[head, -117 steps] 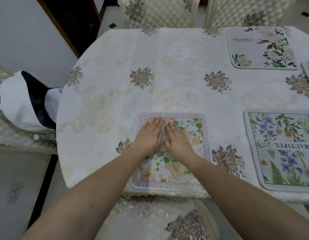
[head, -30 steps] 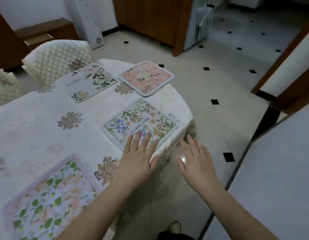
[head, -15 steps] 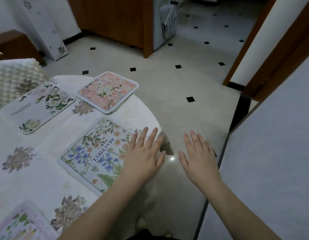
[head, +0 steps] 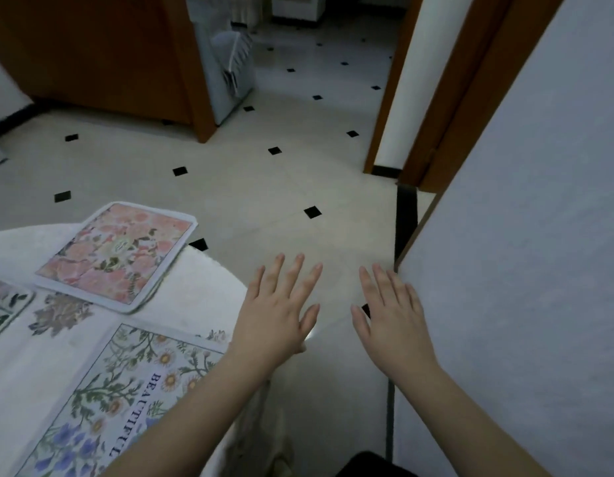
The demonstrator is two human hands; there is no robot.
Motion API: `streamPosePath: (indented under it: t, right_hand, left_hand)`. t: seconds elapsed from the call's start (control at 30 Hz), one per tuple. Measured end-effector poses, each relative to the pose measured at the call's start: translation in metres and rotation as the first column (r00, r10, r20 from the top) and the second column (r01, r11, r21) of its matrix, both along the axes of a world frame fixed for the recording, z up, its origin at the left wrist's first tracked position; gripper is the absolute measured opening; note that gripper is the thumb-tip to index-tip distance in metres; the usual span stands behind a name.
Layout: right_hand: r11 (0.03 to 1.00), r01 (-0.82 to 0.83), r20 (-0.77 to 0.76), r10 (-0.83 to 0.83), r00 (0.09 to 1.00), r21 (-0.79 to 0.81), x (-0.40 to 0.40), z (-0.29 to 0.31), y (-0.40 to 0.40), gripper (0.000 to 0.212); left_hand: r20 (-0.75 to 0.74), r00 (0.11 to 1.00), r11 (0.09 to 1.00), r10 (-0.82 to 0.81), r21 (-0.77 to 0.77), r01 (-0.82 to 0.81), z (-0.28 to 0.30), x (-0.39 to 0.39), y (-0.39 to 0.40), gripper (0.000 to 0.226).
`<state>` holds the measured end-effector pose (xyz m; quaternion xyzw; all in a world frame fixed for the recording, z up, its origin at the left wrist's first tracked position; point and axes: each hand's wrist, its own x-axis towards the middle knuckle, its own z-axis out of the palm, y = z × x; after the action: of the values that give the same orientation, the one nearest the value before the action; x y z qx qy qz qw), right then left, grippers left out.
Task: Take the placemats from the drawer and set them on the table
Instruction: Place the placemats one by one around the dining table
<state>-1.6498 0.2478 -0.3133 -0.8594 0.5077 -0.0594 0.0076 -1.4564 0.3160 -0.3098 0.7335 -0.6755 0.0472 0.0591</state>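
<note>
While held out palm-down, left hand (head: 276, 315) and right hand (head: 391, 318) apart, fingers spread, gripping nothing

Both hands hover palm-down with fingers straight and spread, holding nothing: the left hand (head: 278, 313) sits just past the round edge of the desk (head: 202, 287), the right hand (head: 389, 321) over the pale tiled floor (head: 264, 187) near a white wall (head: 525, 270). On the desk's white cloth lie a pink floral placemat (head: 118, 256) and, nearer, a blue-and-yellow flowered placemat (head: 126, 390) printed "BEAUTIFUL", partly under the left forearm. A third placemat (head: 2, 304) shows at the left edge.
</note>
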Motion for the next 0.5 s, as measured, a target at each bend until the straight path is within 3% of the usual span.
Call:
streamPosePath:
  t: [0.23, 0.5]
  right_hand:
    - [0.998, 0.056, -0.032, -0.055, 0.998, 0.031, -0.005, -0.007, -0.058, 0.062]
    - [0.996, -0.027, 0.007, 0.027, 1.0, 0.081, 0.014, -0.011, -0.169, 0.069]
  left_hand:
    - [-0.005, 1.0, 0.999, -0.005, 0.032, 0.005, -0.003, 0.004, -0.069, 0.063]
    - [0.019, 0.996, 0.995, 0.087, 0.056, -0.088, -0.006, 0.015, -0.165, 0.064]
